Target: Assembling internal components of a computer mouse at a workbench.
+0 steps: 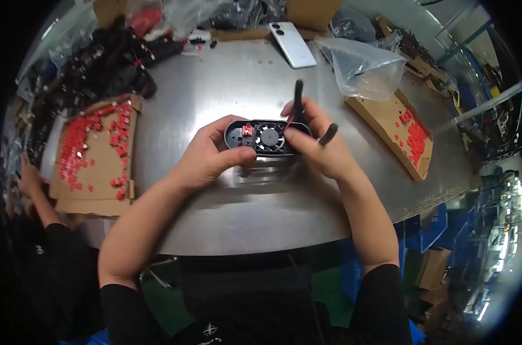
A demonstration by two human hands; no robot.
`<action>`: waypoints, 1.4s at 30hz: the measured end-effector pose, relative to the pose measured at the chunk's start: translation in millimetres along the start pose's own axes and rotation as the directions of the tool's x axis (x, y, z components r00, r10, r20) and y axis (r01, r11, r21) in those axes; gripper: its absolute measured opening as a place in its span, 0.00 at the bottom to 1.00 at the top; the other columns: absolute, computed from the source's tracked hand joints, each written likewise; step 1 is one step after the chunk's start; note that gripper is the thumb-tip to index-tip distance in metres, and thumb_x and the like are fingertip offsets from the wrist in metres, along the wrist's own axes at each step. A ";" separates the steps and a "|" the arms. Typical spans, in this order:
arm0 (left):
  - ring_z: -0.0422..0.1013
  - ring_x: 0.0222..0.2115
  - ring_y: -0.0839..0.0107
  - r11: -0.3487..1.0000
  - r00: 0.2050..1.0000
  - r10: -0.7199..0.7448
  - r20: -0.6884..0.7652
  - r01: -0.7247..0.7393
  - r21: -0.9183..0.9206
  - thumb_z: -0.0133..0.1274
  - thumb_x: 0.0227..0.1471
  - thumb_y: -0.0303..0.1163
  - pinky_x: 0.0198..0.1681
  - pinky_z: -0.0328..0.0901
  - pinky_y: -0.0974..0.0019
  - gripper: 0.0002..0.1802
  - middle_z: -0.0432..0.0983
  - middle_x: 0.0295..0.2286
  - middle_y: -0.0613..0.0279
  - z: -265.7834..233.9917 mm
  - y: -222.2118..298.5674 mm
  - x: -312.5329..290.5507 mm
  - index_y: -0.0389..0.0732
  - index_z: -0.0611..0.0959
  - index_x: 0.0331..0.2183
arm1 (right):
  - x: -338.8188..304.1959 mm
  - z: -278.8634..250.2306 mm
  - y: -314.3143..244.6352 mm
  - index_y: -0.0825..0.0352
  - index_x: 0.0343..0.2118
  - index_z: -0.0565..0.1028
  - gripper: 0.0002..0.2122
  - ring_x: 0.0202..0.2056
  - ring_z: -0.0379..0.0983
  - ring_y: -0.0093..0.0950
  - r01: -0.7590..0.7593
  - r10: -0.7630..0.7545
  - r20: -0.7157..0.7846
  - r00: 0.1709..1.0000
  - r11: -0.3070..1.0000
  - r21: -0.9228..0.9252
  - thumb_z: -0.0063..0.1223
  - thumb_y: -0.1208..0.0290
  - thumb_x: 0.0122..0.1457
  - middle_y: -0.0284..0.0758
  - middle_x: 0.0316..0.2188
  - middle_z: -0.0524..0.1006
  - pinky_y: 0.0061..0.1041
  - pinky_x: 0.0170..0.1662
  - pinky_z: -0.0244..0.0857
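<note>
A dark oblong housing [234, 137] with rounded ends is held just above the metal table in front of me. My left hand [212, 150] grips its left part, thumb along the near edge and fingers on the far side. A small round fan [270, 137] sits in the middle of the housing, and a red part [247, 130] lies left of it. My right hand [321, 144] is closed around a plier-like hand tool [298, 100] with two spread black handles. Its jaws are mostly hidden by my fingers, near a thin red wire at the housing's right end.
Shallow cardboard trays of red parts stand at left [94, 204] and right [381, 123]. A white phone [293, 46] and a clear plastic bag [361, 66] lie farther back. Black parts [100, 69] heap at back left. Another person's hand [30, 179] shows at far left.
</note>
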State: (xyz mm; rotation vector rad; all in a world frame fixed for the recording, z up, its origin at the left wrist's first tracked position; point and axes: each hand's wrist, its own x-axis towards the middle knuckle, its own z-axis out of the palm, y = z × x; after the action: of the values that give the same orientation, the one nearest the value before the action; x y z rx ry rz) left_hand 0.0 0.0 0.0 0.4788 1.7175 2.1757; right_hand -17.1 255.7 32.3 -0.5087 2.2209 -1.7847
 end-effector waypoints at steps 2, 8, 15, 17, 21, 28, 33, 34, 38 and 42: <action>0.78 0.39 0.74 0.980 0.982 -0.129 -0.140 0.105 -0.171 0.60 0.63 0.45 0.42 0.75 0.69 0.23 0.80 0.39 0.64 -25.4 -20.7 1.3 0.39 0.79 0.52 | 0.7 14.5 -6.8 0.63 0.51 0.70 0.16 0.36 0.70 0.18 -0.100 0.091 0.121 0.988 0.992 0.074 0.59 0.70 0.63 0.28 0.37 0.74 0.20 0.39 0.66; 0.81 0.37 0.67 0.922 0.942 -0.274 -0.195 0.200 -0.331 0.48 0.71 0.44 0.39 0.78 0.64 0.20 0.80 0.36 0.58 4.4 23.9 -7.1 0.39 0.78 0.52 | -31.0 5.8 -44.9 0.65 0.58 0.69 0.24 0.23 0.69 0.18 -0.183 0.237 0.283 0.929 0.962 -0.205 0.60 0.60 0.63 0.29 0.26 0.74 0.21 0.28 0.62; 0.79 0.43 0.69 0.657 0.929 -0.342 0.145 0.126 0.743 0.55 0.66 0.43 0.51 0.70 0.63 0.20 0.85 0.43 0.55 -0.2 56.6 17.0 0.39 0.86 0.51 | -5.5 -5.9 -19.5 0.66 0.66 0.61 0.44 0.27 0.71 0.19 -0.136 0.119 0.117 0.986 0.980 0.148 0.47 0.28 0.62 0.30 0.31 0.69 0.21 0.30 0.69; 0.78 0.47 0.57 0.443 0.984 -0.037 0.177 -0.142 0.885 0.56 0.64 0.43 0.54 0.69 0.57 0.23 0.84 0.45 0.48 0.9 50.0 14.8 0.40 0.84 0.54 | -0.4 -0.1 -23.4 0.68 0.68 0.58 0.58 0.27 0.71 0.20 -0.076 0.057 0.153 0.987 0.990 0.119 0.38 0.14 0.51 0.29 0.31 0.69 0.22 0.32 0.70; 0.70 0.52 0.45 0.130 0.988 0.046 -0.148 0.141 0.981 0.66 0.51 0.56 0.56 0.67 0.48 0.53 0.73 0.52 0.43 36.1 48.5 -21.3 0.34 0.66 0.66 | 1.5 6.4 -24.1 0.70 0.67 0.56 0.64 0.32 0.74 0.24 0.177 -0.191 0.029 0.981 0.947 0.268 0.33 0.09 0.43 0.34 0.37 0.70 0.26 0.37 0.72; 0.70 0.46 0.55 0.056 0.934 0.356 -0.023 0.003 0.998 0.66 0.47 0.58 0.46 0.67 0.54 0.54 0.74 0.44 0.51 21.3 5.2 -11.7 0.32 0.69 0.64 | -11.8 29.4 -29.8 0.66 0.72 0.52 0.49 0.53 0.71 0.32 0.359 -0.334 -0.135 0.933 0.828 0.431 0.66 0.50 0.52 0.43 0.58 0.68 0.35 0.61 0.63; 0.74 0.40 0.50 0.381 0.931 0.365 0.022 -0.171 0.909 0.68 0.49 0.40 0.43 0.71 0.52 0.30 0.71 0.39 0.49 29.2 1.9 -13.6 0.42 0.77 0.51 | -31.1 36.9 -37.3 0.60 0.70 0.56 0.45 0.46 0.68 0.31 0.367 -0.343 -0.152 0.927 0.745 0.557 0.64 0.54 0.50 0.39 0.50 0.67 0.32 0.52 0.64; 0.75 0.39 0.51 0.399 0.950 0.307 0.048 -0.174 0.900 0.68 0.49 0.40 0.40 0.72 0.53 0.30 0.71 0.39 0.50 33.3 5.6 -21.0 0.42 0.76 0.51 | -36.0 46.3 -43.3 0.55 0.69 0.58 0.42 0.42 0.68 0.31 0.389 -0.341 -0.190 0.921 0.761 0.519 0.64 0.53 0.51 0.38 0.47 0.66 0.30 0.45 0.63; 0.78 0.31 0.52 0.387 0.983 0.141 0.120 -0.166 0.907 0.67 0.49 0.43 0.32 0.73 0.54 0.31 0.75 0.34 0.54 40.4 15.4 -47.0 0.43 0.76 0.52 | -49.8 50.4 -37.1 0.55 0.68 0.58 0.40 0.33 0.66 0.29 0.412 -0.397 -0.136 0.908 0.783 0.467 0.63 0.49 0.55 0.36 0.44 0.66 0.31 0.37 0.61; 0.77 0.27 0.53 0.411 0.989 0.136 0.059 -0.111 0.905 0.67 0.48 0.47 0.29 0.72 0.53 0.32 0.75 0.28 0.56 40.9 12.4 -53.5 0.43 0.77 0.51 | -46.4 53.3 -22.6 0.56 0.68 0.57 0.39 0.30 0.65 0.27 0.530 -0.575 -0.066 0.815 0.696 0.485 0.63 0.46 0.59 0.35 0.41 0.67 0.29 0.34 0.58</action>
State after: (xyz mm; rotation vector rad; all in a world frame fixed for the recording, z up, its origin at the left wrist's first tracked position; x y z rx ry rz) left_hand 65.6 8.4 17.8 0.8388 2.8747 1.0513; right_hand 49.1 223.3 41.4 -1.2077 1.5326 -2.4425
